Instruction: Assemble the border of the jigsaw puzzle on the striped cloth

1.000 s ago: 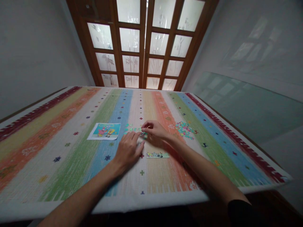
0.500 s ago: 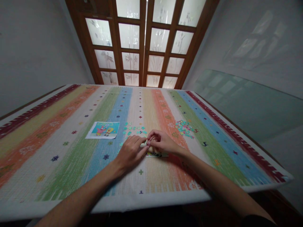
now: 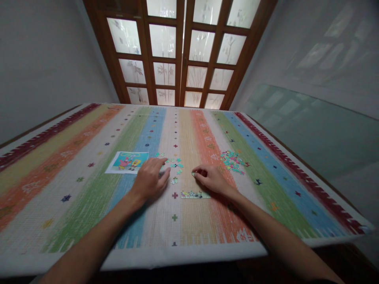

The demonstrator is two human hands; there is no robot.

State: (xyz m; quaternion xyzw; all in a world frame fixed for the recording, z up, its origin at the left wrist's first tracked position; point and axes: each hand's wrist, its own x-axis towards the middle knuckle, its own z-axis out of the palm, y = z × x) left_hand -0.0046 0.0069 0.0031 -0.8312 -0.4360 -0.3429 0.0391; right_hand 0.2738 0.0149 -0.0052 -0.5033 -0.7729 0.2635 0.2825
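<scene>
Thumb and fingertips of my right hand (image 3: 211,179) pinch a small greenish jigsaw piece (image 3: 193,174) above the tablecloth. My left hand (image 3: 151,176) is open, thumb apart from the fingers, and hovers beside loose turquoise jigsaw pieces (image 3: 174,165), partly covering them. Nothing shows between its fingers. Below my right hand lies a narrow joined strip of puzzle (image 3: 195,195), multicoloured along its length. A printed cartoon picture (image 3: 126,161) on white paper lies left of my left hand, which overlaps its right edge.
A heap of mixed jigsaw pieces (image 3: 233,161) lies to the right, beyond my right hand. The striped tablecloth (image 3: 89,213) covers the large table. A glass-paned wooden door (image 3: 182,59) stands behind it, and a glass panel (image 3: 310,126) leans along the right wall.
My hands have moved apart, the left one back to the left toward the loose pieces, the right one slightly right with a piece. The joined strip is now uncovered.
</scene>
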